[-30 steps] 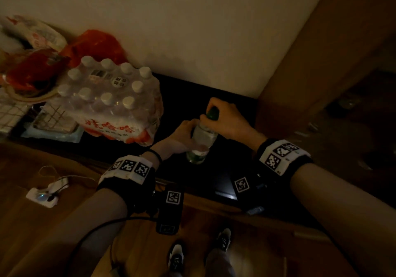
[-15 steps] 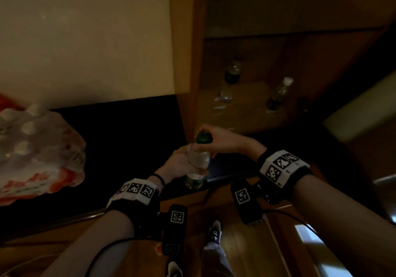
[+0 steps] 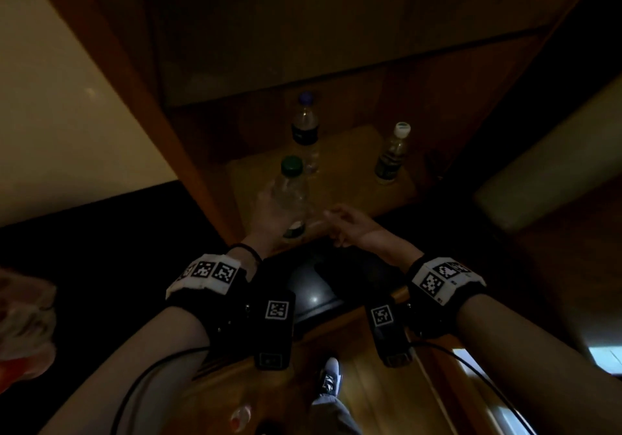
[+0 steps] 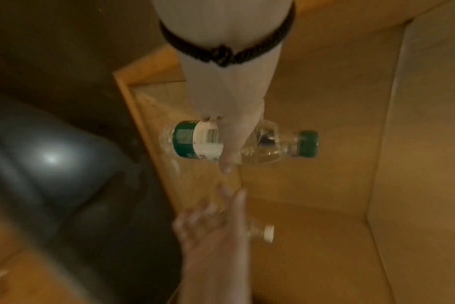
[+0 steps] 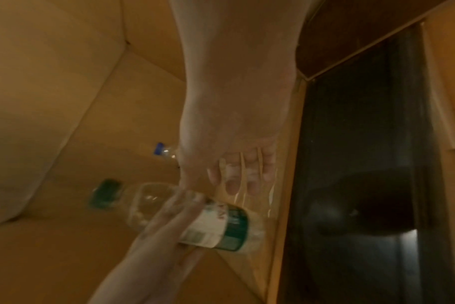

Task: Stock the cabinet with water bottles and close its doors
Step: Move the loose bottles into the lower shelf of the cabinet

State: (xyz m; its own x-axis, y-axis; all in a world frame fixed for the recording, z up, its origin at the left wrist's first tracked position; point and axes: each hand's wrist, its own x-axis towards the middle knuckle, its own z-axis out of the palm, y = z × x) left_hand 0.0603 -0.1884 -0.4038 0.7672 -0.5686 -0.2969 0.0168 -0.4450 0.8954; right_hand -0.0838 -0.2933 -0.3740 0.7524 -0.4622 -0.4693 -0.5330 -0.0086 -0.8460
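Now the left hand (image 3: 269,214) grips the green-capped water bottle (image 3: 292,195) at the cabinet shelf's (image 3: 343,172) front edge; the right hand (image 3: 350,225) hovers beside it, fingers loose, holding nothing.

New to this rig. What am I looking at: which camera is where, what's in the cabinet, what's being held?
No robot: a person wears a head camera and one camera on each wrist. The head view looks down over both forearms into an open wooden cabinet. The left hand grips a green-capped water bottle at the cabinet's front edge. The right hand is beside it, fingers relaxed, holding nothing. Two bottles stand on the shelf: a blue-capped bottle and a white-capped bottle. Each wrist view shows its own hand and the other.
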